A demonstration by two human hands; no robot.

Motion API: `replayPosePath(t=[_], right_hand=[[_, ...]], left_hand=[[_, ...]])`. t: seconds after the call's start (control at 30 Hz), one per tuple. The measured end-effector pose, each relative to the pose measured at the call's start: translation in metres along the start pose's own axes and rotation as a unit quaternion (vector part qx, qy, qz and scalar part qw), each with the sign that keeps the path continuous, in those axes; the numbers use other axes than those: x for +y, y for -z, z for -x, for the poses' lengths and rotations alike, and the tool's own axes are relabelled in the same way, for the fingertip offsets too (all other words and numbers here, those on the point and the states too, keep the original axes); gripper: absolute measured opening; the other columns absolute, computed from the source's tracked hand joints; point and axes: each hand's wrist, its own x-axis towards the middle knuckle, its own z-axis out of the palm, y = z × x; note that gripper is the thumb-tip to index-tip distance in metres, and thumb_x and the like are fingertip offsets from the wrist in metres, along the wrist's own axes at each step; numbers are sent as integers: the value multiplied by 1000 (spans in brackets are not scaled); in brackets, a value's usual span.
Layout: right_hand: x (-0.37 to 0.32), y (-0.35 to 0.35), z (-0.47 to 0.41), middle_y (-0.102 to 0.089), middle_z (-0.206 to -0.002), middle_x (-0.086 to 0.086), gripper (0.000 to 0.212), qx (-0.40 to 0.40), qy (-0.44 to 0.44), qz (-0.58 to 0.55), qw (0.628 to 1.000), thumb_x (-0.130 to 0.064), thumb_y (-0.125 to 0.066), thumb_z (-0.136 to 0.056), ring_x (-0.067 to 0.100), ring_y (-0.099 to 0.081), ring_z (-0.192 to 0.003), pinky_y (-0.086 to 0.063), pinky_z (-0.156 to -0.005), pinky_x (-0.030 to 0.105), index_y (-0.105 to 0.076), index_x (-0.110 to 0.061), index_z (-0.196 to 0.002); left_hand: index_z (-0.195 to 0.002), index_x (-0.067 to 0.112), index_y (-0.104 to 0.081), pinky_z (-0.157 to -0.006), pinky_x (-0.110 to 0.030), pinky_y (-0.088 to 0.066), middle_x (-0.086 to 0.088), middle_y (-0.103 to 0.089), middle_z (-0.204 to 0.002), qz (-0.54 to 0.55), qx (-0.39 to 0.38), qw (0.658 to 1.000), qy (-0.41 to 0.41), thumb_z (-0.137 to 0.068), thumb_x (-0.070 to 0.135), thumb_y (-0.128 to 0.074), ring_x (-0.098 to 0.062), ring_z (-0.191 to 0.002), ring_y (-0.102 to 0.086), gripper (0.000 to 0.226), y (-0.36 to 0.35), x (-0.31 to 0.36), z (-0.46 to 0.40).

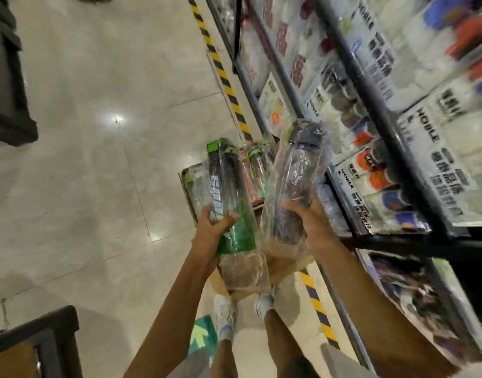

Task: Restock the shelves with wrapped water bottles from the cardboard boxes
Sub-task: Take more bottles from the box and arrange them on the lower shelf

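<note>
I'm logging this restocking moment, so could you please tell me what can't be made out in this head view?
- Shelf packaging: motion blur makes most print unreadable.
- Cardboard box on the floor: mostly hidden behind the green bottle and dark bottle; its bottle count is unclear.
- Green bottle's lettering: partly covered by the left hand.
- Right hand: fingertips hidden behind the wrap.

1. the pale tiled floor (pixel 98 132) is carrying an open cardboard box (pixel 189 186) holding wrapped bottles, just beside the shelves.
2. a yellow-and-black striped tape (pixel 223 77) is running along the floor at the shelf base.
3. the dark-framed shelves (pixel 384 126) on the right are holding rows of boxed goods, blurred.
</note>
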Motion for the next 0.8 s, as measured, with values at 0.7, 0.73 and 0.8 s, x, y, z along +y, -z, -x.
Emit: replayPosePath(t=[0.7, 0.73, 0.8], right_hand=[[-63, 175, 424, -51, -118, -38, 79, 192, 252, -167, 934, -9, -83, -86, -26, -56, -95, -48, -77, 4, -32, -53, -126], [-59, 185, 442, -59, -120, -36, 77, 199, 263, -165, 929, -11, -83, -86, -23, -60, -98, -50, -80, 7, -36, -55, -126], [-42, 205, 472, -67, -129, -26, 78, 224, 271, -150, 924, -26, -87, -80, -6, -66, -113, -55, -98, 24, -43, -52, -139]], left_hand=[[-141, 27, -53, -96, -63, -55, -13, -69, -132, -212, -366, 900, -109, -59, 17, -98, -41, -116, -69, 94, -175, 56, 314], [-142, 30, -53, -99, -65, -52, -13, -66, -137, -219, -369, 896, -112, -54, 23, -103, -41, -121, -66, 102, -183, 45, 316], [-143, 33, -51, -101, -62, -53, -9, -62, -144, -250, -372, 885, -130, -44, 30, -108, -39, -128, -61, 114, -206, 29, 342]])
